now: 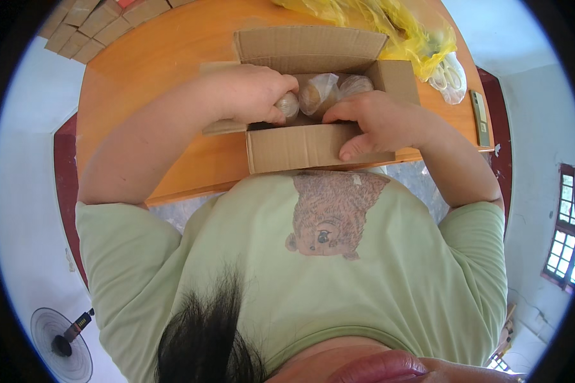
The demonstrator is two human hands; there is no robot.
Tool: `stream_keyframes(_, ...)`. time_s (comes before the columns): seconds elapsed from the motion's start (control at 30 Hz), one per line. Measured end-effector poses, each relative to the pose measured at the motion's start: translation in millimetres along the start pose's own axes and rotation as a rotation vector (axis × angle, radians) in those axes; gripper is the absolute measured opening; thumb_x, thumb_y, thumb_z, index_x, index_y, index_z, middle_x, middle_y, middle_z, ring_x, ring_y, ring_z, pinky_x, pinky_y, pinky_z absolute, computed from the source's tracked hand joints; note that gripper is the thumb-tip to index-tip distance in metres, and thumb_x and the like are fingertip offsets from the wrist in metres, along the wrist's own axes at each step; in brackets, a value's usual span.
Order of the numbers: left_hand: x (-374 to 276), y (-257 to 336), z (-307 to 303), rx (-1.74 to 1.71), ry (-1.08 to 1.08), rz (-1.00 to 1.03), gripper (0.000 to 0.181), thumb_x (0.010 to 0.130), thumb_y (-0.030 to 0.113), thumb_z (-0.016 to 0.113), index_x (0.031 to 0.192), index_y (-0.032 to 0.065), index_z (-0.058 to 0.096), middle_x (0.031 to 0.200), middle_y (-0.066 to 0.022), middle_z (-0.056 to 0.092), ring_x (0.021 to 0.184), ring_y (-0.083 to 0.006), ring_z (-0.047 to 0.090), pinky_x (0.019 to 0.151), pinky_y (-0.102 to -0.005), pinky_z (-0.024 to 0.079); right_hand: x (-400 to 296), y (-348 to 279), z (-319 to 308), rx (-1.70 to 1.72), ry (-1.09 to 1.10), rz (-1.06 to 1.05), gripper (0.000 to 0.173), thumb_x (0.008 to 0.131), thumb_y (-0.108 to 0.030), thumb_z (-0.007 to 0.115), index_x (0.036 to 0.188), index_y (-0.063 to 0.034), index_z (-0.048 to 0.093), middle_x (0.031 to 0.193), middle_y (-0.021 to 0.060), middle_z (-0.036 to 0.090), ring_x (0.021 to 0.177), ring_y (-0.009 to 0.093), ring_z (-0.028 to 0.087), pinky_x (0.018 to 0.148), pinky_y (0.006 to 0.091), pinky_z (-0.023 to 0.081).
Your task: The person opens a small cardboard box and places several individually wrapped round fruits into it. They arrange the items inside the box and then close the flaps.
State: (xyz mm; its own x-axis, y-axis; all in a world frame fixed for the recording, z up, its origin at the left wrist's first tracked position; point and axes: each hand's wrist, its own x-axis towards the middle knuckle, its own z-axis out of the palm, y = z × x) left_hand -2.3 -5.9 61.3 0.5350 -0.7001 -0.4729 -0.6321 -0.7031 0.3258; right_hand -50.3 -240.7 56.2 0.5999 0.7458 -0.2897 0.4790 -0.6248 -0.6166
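Note:
An open cardboard box [311,43] lies on the orange wooden table before me, its flaps spread. Inside, side by side, are several round items in clear plastic wrap: a wrapped item [287,105] at the left, a brownish wrapped item [318,95] in the middle and another wrapped item [356,85] at the right. My left hand [256,93] grips the leftmost one between thumb and fingers. My right hand [376,117] rests over the near right side of the box, fingers inside, thumb on the near flap, holding no item that I can see.
Small cardboard boxes [100,24] are stacked at the table's far left. A yellow plastic bag [402,33] lies crumpled behind the box at the right, beside scissors [444,76] on clear plastic. A narrow greenish object [480,117] lies near the right edge.

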Motion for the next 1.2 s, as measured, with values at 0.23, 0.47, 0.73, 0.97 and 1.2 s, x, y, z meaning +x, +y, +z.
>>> stream_keyframes(0.23,-10,-4,10,0.272,0.163,0.061,0.047,0.078,0.022,0.068,0.119,0.0058,0.054,0.107,-0.0137,0.061,0.104,-0.0309,0.055,0.094,-0.0398,0.041,15,13,-6,-0.234,0.469,0.055,0.035,0.077,-0.024,0.070,0.105,-0.0034,0.062,0.095,0.0134,0.062,0.091,0.031,0.059,0.080,0.0394,0.048)
stream_keyframes(0.47,-21,-6,17,0.220,0.366,0.078,0.048,0.075,0.021,0.071,0.117,0.0054,0.056,0.110,-0.0107,0.060,0.105,-0.0292,0.053,0.094,-0.0398,0.039,25,12,-6,-0.407,0.298,0.201,0.039,0.078,-0.030,0.068,0.110,-0.0078,0.064,0.110,0.0113,0.058,0.110,0.030,0.052,0.094,0.0390,0.043)
stream_keyframes(0.73,-52,-14,26,0.121,0.646,0.145,0.041,0.075,0.015,0.069,0.112,0.0029,0.058,0.122,-0.0121,0.053,0.114,-0.0317,0.048,0.099,-0.0405,0.036,19,-3,-4,-0.514,0.505,-0.025,0.043,0.077,-0.026,0.068,0.114,-0.0055,0.060,0.109,0.0124,0.059,0.109,0.029,0.053,0.094,0.0384,0.042)
stream_keyframes(0.97,-53,-29,52,-0.192,1.095,0.025,0.043,0.080,0.011,0.065,0.120,0.0033,0.052,0.126,-0.0127,0.050,0.117,-0.0281,0.046,0.098,-0.0385,0.037,71,-29,-10,-0.588,0.195,0.017,0.049,0.079,-0.037,0.065,0.112,-0.0037,0.056,0.096,0.0126,0.065,0.101,0.029,0.058,0.089,0.0390,0.043)
stream_keyframes(1.2,-46,-17,68,-0.858,1.135,-0.198,0.056,0.085,0.013,0.063,0.134,0.0030,0.037,0.121,-0.0139,0.050,0.104,-0.0151,0.052,0.084,-0.0295,0.045,85,-45,-9,-0.701,-0.087,0.234,0.067,0.078,-0.049,0.064,0.121,0.0005,0.047,0.089,0.0162,0.067,0.097,0.030,0.060,0.086,0.0394,0.044)
